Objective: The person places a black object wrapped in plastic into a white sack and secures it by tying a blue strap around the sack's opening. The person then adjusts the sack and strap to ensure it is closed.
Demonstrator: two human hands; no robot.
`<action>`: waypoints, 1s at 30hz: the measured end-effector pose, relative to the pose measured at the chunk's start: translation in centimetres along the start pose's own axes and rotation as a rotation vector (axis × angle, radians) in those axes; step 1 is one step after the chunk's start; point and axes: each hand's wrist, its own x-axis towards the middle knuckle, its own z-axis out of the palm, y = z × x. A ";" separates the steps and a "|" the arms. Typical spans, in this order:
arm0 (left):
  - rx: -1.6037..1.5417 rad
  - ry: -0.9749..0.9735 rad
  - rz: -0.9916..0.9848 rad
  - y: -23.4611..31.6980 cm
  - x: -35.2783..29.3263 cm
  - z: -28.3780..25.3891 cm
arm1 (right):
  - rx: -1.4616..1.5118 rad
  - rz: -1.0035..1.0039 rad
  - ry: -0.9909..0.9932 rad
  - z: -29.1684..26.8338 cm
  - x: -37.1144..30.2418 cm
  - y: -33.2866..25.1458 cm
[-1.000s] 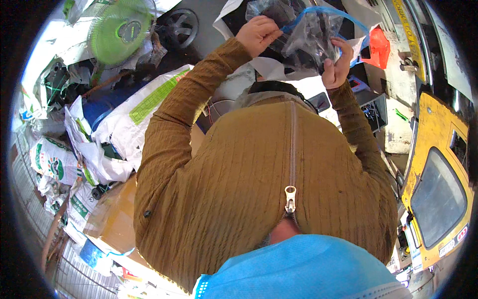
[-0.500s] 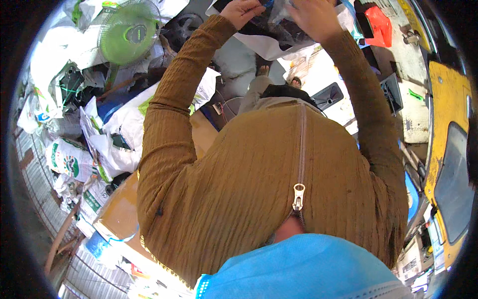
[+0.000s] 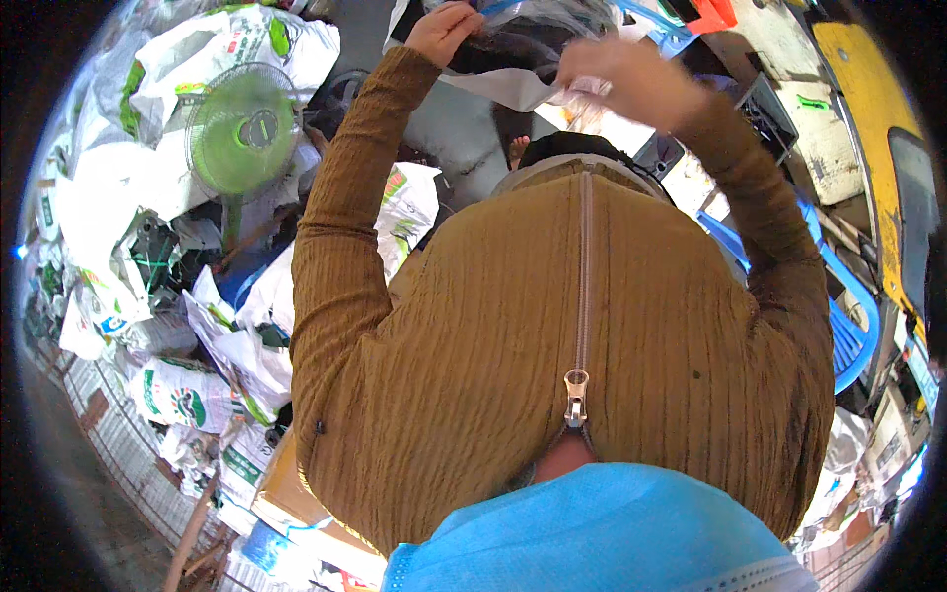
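Note:
A white sack point(image 3: 505, 89) lies at the top of the view, its mouth spread wide. Dark contents and crumpled clear plastic point(image 3: 547, 25) show inside it. At the sack's left rim, my left hand point(image 3: 446, 33) has its fingers closed on the edge. My right hand point(image 3: 636, 84) hangs over the right side of the sack, smeared by motion. Its fingers bend toward the plastic, and whether they grip anything is unclear. A blue strip point(image 3: 651, 15) runs along the far right of the sack.
A green fan point(image 3: 247, 128) stands among white printed sacks point(image 3: 182, 395) on the left. A blue plastic chair point(image 3: 853, 340) sits by my right elbow, with a yellow panel point(image 3: 858, 109) beyond it. A cardboard box point(image 3: 286, 483) is low on the left. Something red point(image 3: 712, 14) lies at top right.
My right hand has moved down and slightly right, away from the sack's middle. The left hand keeps to the left rim. The view has shifted, bringing more of the blue chair into sight.

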 end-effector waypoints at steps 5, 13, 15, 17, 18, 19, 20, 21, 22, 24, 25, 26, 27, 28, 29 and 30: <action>0.079 -0.062 -0.011 0.0 0.1 -0.4 | 0.078 0.486 0.092 12.3 0.3 0.3; 0.002 0.063 0.067 0.2 0.1 0.4 | 0.428 0.626 0.271 15.8 1.6 0.7; 0.064 0.082 0.096 0.4 0.1 0.6 | 0.225 0.523 0.262 16.0 2.1 0.6; 0.069 0.113 0.131 0.5 0.3 0.9 | 0.110 0.491 0.164 15.7 2.7 0.8; 0.058 0.090 0.113 0.5 0.3 0.9 | 0.096 0.520 0.066 15.3 3.2 1.0; 0.050 0.070 0.096 0.5 0.3 1.0 | 0.081 0.539 -0.003 14.8 3.6 1.2; 0.042 0.050 0.080 0.4 0.3 1.1 | 0.101 0.534 -0.028 14.1 3.9 1.2; 0.061 0.049 0.053 0.3 0.3 1.1 | 0.121 0.523 -0.024 13.5 3.9 1.1; 0.080 0.047 0.024 0.2 0.4 1.1 | 0.154 0.490 0.001 12.9 4.0 0.9; 0.112 0.044 -0.002 0.0 0.7 1.1 | 0.175 0.506 0.036 11.7 4.1 0.7; 0.122 0.043 -0.008 -0.1 0.8 1.2 | 0.196 0.511 0.038 11.2 4.1 0.7; 0.129 0.041 -0.013 -0.1 0.9 1.3 | 0.187 0.509 0.097 10.8 4.2 0.8; 0.108 0.058 0.007 -0.1 1.2 1.4 | 0.182 0.514 0.135 10.6 4.3 0.9; 0.085 0.074 0.023 0.1 1.4 1.7 | 0.178 0.521 0.180 10.5 4.5 1.2; 0.065 0.089 0.045 0.3 1.7 1.9 | 0.188 0.519 0.191 10.5 4.6 1.4; 0.093 0.108 0.055 0.6 1.9 2.2 | 0.196 0.518 0.214 10.5 4.9 1.7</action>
